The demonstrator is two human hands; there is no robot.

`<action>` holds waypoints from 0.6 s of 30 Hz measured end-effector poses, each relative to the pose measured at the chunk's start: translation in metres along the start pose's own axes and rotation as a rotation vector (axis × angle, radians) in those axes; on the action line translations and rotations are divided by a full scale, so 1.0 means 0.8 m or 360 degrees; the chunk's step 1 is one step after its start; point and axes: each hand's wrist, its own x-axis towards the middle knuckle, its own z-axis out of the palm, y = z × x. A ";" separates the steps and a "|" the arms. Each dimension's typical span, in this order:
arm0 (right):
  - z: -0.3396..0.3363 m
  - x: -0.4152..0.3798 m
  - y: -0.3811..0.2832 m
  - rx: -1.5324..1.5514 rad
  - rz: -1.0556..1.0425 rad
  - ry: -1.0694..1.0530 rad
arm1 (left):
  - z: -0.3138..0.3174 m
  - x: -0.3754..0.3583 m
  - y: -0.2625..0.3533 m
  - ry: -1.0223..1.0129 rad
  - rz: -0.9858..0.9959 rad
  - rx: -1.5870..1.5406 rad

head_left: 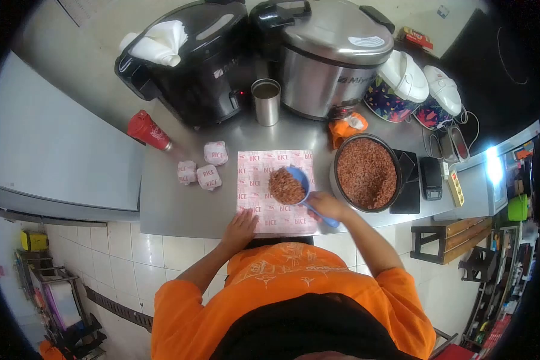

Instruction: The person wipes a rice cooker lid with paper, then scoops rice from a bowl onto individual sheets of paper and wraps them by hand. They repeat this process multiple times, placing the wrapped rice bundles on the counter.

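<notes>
Holding the blue scoop of reddish rice above the printed paper, right hand fingers closed round handle, bowl forward-left along its diagonal axis; left hand gripping nothing, fingers flat at near-left corner.

Pale tiled floor, wooden bench

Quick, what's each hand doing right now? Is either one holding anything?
Left hand: open, fingers resting on the paper at its near left corner, nothing visibly held.
Right hand: closed, holding the scoop by its handle.
</notes>
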 end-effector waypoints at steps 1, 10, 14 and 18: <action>0.011 0.021 0.016 -0.0003 0.0000 0.0004 | 0.004 -0.001 -0.006 0.0072 0.0086 -0.0047; 0.061 0.064 0.027 -0.1197 -0.0779 0.1048 | -0.001 -0.004 -0.026 0.0093 0.0398 -0.0303; 0.115 0.067 0.030 -0.1261 -0.0416 0.0777 | -0.019 0.000 -0.024 0.0124 0.0375 -0.0565; 0.115 0.074 0.014 -0.1249 -0.0202 0.0791 | -0.011 0.002 -0.030 0.0126 0.0360 -0.0616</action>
